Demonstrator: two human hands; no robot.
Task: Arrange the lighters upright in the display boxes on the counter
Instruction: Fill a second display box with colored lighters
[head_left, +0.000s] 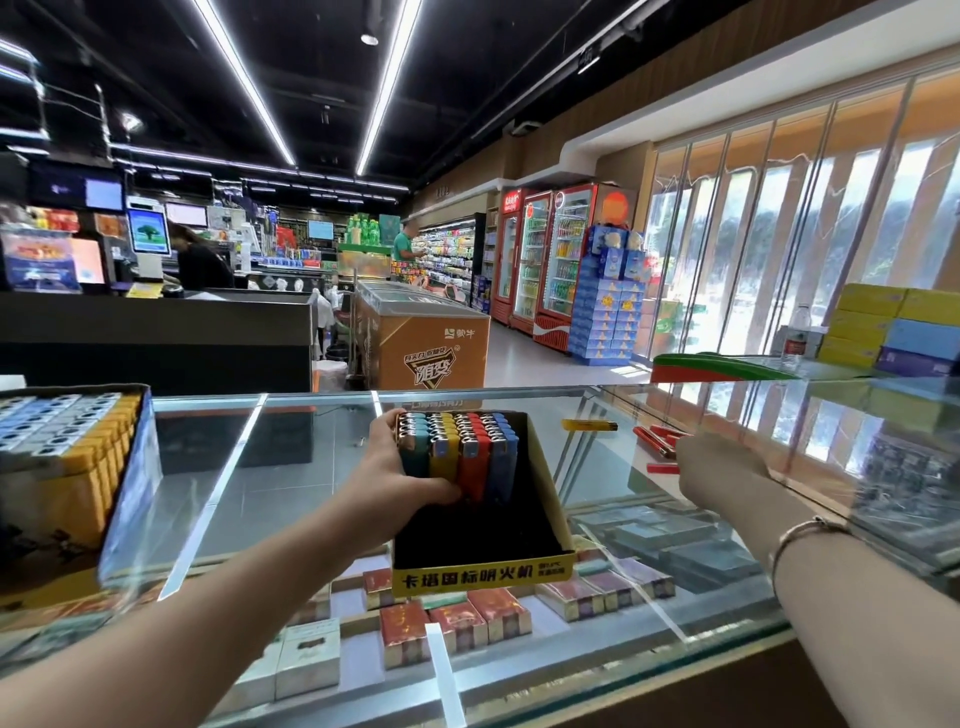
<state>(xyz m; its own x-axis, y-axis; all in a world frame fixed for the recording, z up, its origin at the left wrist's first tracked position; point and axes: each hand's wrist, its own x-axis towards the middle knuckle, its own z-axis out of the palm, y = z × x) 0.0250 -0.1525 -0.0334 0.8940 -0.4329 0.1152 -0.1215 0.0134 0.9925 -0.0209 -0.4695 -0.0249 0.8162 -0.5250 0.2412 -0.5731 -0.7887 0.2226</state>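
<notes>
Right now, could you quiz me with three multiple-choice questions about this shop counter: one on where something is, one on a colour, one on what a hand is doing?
1. Where does the loose yellow lighter lie?
A. inside the display box
B. on the glass counter right of the display box
C. on the floor

2. What colour is the rightmost column of lighters in the display box?
A. blue
B. green
C. white

3. What is the left hand doing?
A. hanging idle
B. pressing against the upright lighters in the display box
C. lifting a bottle

Answers:
1 B, it lies flat on the glass counter, apart from the box.
2 A, blue bodies stand beside the red column.
3 B, its fingers wrap the teal side and its thumb crosses the front row.
</notes>
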